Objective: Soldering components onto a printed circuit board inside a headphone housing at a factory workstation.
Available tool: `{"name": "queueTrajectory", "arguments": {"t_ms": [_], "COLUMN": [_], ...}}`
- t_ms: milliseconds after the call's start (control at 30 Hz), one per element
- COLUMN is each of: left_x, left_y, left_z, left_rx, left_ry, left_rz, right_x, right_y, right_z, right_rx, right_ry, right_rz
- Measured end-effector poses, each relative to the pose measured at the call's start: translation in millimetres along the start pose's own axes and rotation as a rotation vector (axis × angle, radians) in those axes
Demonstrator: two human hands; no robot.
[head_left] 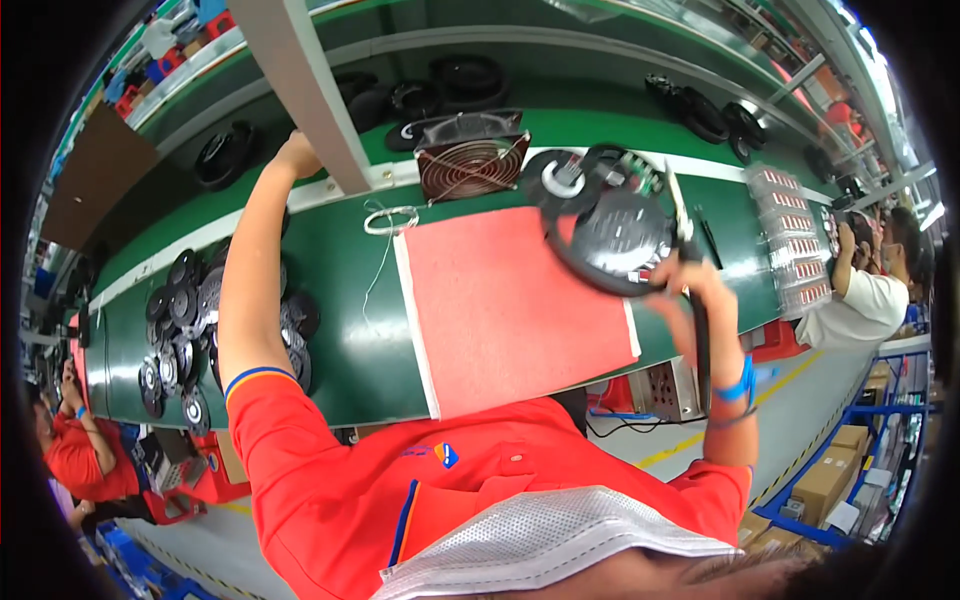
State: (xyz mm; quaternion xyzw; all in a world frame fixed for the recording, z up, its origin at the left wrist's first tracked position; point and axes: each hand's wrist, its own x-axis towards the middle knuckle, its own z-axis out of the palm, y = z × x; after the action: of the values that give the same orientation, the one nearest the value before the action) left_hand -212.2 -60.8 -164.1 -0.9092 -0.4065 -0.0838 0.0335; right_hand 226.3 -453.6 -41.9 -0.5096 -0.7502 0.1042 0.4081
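My left arm stretches far forward, and my left hand (297, 157) is partly behind a grey post (318, 100) at the belt's edge. Its fingers are hidden, so I cannot tell whether it holds anything. At the right, my right hand (698, 284) is closed and blurred around a long slim black tool (701, 350), whose exact kind is unclear. Its fingertips are near the rim of a large round black housing with a shiny disc (622, 238). Beside that lie a black ring part with a white centre (562, 180) and a green circuit board (642, 172). A red mat (510, 310) lies before me.
Several round black parts (180, 300) are heaped at the left of the green table. A fan (472, 160) stands behind the mat, beside a white cable (390, 222). Clear trays (790, 240) are stacked at the right. Black rings (468, 80) sit on the belt; co-workers sit either side.
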Motion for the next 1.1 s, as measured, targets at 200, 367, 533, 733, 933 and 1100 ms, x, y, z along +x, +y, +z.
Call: {"name": "queueTrajectory", "arguments": {"t_ms": [200,367,533,733,933,1100], "left_x": [-4,-51,-202,-254,-169,-159], "left_y": [-11,9,50,192,285,314], "left_z": [-20,-123,-209,-222,-131,-87], "left_rx": [-0.106,0.128,-0.328,-0.823,-1.318,-0.793], "left_ry": [0.322,0.27,0.476,0.142,-0.438,-0.175], "left_rz": [-0.151,-0.595,-0.731,-0.9,-0.625,-0.389], "right_x": [130,162,103,6,-54,-65], "right_y": [133,215,156,89,91,84], "right_z": [10,26,-7,-15,12,23], "right_rx": [-0.22,-0.246,-0.265,-0.219,-0.206,-0.331], "right_ry": [0.064,0.186,0.093,0.018,0.019,0.041], "right_rz": [-0.061,0.073,0.043,0.127,0.121,0.005]}}
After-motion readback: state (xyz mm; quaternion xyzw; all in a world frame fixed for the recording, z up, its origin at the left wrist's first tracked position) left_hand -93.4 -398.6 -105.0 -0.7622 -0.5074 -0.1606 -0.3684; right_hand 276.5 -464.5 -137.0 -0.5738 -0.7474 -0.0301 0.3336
